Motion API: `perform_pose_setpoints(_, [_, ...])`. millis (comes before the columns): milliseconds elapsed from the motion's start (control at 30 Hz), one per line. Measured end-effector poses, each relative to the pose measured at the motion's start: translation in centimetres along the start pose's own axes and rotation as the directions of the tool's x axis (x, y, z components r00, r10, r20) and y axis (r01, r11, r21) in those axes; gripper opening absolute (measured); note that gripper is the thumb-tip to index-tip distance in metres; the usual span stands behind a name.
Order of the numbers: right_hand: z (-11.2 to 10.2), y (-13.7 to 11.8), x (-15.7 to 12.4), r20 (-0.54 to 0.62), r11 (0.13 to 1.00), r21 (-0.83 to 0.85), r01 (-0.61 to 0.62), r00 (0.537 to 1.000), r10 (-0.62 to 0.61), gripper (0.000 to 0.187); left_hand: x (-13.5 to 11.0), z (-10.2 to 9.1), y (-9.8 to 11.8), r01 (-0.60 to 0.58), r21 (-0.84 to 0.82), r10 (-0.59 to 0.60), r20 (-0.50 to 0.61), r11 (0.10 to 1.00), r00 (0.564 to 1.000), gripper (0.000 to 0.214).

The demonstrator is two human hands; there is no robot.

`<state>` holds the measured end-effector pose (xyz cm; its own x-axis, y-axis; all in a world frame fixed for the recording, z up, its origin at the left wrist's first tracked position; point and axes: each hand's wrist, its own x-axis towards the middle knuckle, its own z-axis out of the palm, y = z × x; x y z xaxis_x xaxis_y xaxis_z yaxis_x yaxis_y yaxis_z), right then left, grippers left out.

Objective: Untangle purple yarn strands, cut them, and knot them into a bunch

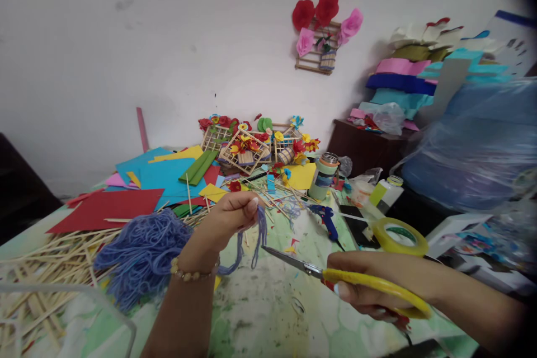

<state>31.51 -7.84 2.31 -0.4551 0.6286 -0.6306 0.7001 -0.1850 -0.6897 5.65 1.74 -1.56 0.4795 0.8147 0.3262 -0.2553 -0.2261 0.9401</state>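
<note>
Pinched in my left hand (229, 221) are a few looped strands of blue-purple yarn (262, 232), hanging down from the fingertips. A strand runs back behind my wrist towards a big loose heap of the same yarn (145, 254) on the left. My right hand (369, 285) is wrapped round the yellow handles of a pair of scissors (312, 270). The scissors point left, their blades looking closed or nearly so. Their tip is right at the hanging strands; whether it touches them I cannot tell.
Wooden sticks (46, 279) lie scattered at the left, below coloured paper sheets (109, 210). Flower-decorated stick frames (247, 151) stand against the wall. A glue gun (325, 221), a jar (323, 176), a black phone-like slab (356, 227) and a yellow tape roll (400, 236) sit to the right.
</note>
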Motion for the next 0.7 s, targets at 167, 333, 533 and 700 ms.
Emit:
perform_pose_setpoints(167, [0.17,0.21,-0.03,-0.030,0.999,-0.040,0.019,0.999,-0.020,0.058,0.09,-0.01,0.10,-0.015,-0.004,0.014,-0.073,1.000,0.997,0.044])
perform_pose_setpoints(333, [0.16,0.48,0.17,-0.054,0.999,-0.046,-0.010,0.999,0.007,0.058,0.06,-0.07,0.18,-0.049,0.000,0.048,-0.137,0.999,0.989,0.045])
perform_pose_setpoints(533, [0.24,0.71,0.16,-0.105,0.996,-0.092,-0.017,0.994,0.008,0.052,0.22,0.36,0.14,-0.018,0.011,0.020,-0.141,1.000,0.990,0.042])
perform_pose_setpoints(700, [0.41,0.82,0.11,-0.112,0.997,-0.067,-0.030,0.993,0.022,0.054,0.37,0.48,0.14,-0.016,0.023,0.020,-0.146,1.000,0.989,0.039])
